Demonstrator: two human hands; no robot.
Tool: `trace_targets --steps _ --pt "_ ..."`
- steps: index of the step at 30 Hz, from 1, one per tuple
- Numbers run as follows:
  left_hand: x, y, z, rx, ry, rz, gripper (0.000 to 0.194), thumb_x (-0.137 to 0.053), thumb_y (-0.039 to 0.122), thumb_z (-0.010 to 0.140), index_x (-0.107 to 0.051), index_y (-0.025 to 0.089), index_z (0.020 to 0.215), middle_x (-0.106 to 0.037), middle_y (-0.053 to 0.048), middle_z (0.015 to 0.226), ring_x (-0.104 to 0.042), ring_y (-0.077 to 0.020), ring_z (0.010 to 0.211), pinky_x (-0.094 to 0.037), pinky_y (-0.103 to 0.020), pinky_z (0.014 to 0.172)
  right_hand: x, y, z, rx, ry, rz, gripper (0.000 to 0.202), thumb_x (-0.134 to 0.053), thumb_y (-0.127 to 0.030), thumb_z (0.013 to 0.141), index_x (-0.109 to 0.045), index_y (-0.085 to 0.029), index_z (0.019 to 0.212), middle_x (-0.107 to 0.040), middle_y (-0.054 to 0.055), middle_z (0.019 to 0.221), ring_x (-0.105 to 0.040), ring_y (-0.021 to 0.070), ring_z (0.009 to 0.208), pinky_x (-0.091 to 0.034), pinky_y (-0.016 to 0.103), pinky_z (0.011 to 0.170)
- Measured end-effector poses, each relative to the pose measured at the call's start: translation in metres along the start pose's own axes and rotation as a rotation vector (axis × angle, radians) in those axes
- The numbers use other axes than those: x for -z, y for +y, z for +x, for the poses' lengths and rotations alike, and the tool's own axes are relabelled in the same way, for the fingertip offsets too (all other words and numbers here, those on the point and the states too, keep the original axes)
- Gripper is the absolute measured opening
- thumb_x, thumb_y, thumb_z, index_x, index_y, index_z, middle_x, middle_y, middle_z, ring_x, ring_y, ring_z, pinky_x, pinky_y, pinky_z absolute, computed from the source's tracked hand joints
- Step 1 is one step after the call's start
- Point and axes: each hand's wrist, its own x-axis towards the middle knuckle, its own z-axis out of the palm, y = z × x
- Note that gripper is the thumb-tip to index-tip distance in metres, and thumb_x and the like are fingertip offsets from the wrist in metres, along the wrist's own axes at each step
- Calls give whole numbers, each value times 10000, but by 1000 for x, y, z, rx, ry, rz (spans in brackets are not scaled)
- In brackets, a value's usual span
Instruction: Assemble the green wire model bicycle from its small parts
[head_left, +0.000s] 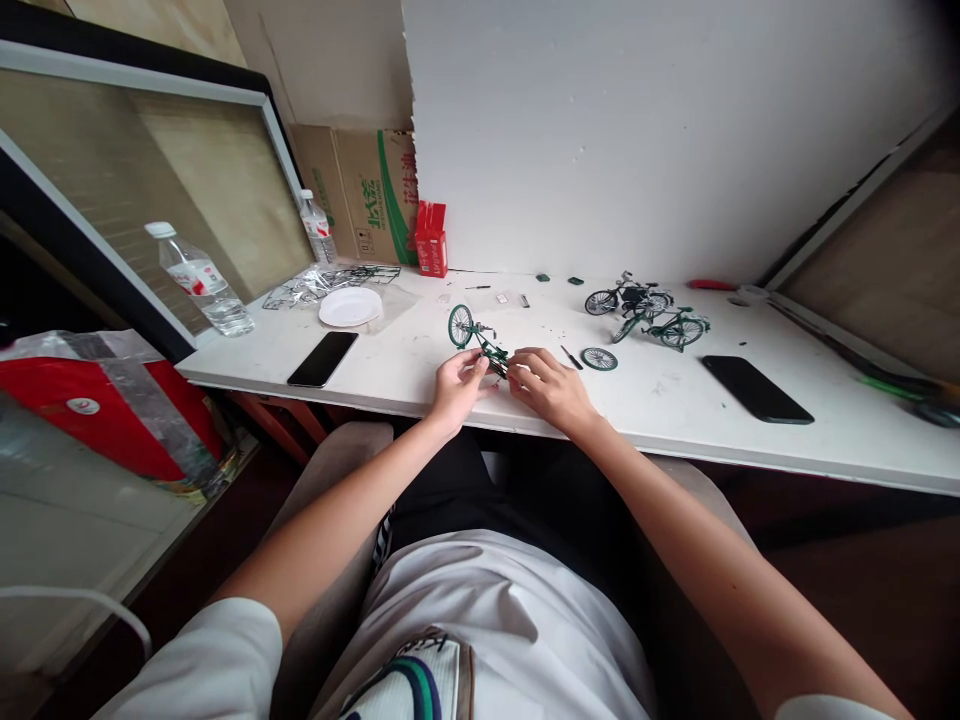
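White bench [675, 400] carries a clear plastic water bottle [199, 280], part full; my left hand [456, 385] and right hand [551, 388] fingers pinch a small green model bicycle [480, 343].

Both my bare forearms reach forward and converge at the near edge of the bench. My left hand [456, 388] and right hand [551, 388] sit just beside each other, fingers curled inward, fingertips pinched together between them.

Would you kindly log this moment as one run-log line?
left hand: holds green model bicycle | right hand: grips its frame | loose wheel: on white table | two finished bicycles: behind
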Motion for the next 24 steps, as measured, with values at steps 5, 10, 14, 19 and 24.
trace_targets --steps 5,10,14,19,24 --pt "-2 -2 -2 -3 -21 -24 503 -914 435 817 -699 139 1161 -716 -130 1197 -736 -237 1061 -665 -471 971 0 -3 -5 5 69 -35 117 -612 -123 1035 -679 -212 1074 -830 57 1157 -787 181 992 -497 279 593" --pt "-13 -7 -7 -46 48 -42 498 -907 443 821 -700 147 1163 -706 -133 1179 -729 -280 1119 -653 -520 988 -1 -8 -8 -68 97 8 127 -613 -130 1033 -719 -200 1028 -807 106 1286 -807 252 1136 -615 280 717" --pt "-19 -8 -13 -100 81 -60 517 -911 471 807 -698 151 1152 -699 -131 1180 -710 -300 1178 -649 -508 1000 -1 -8 -7 -96 134 56 151 -622 -108 1016 -736 -201 1046 -798 97 1306 -793 269 1178 -658 298 794" --pt "-23 -5 -20 -146 90 -83 554 -904 513 804 -683 163 1173 -723 -118 1124 -696 -313 1221 -641 -496 1022 -3 -5 -7 -90 218 110 162 -658 -118 1001 -741 -217 1099 -816 89 1253 -829 247 1068 -676 298 789" --pt "-26 -1 -24 -173 65 -98 575 -906 544 791 -677 166 1159 -734 -115 1115 -704 -319 1226 -640 -497 1030 -4 1 -10 -119 225 141 123 -677 -155 1000 -749 -223 1072 -827 89 1218 -844 229 985 -684 301 812"
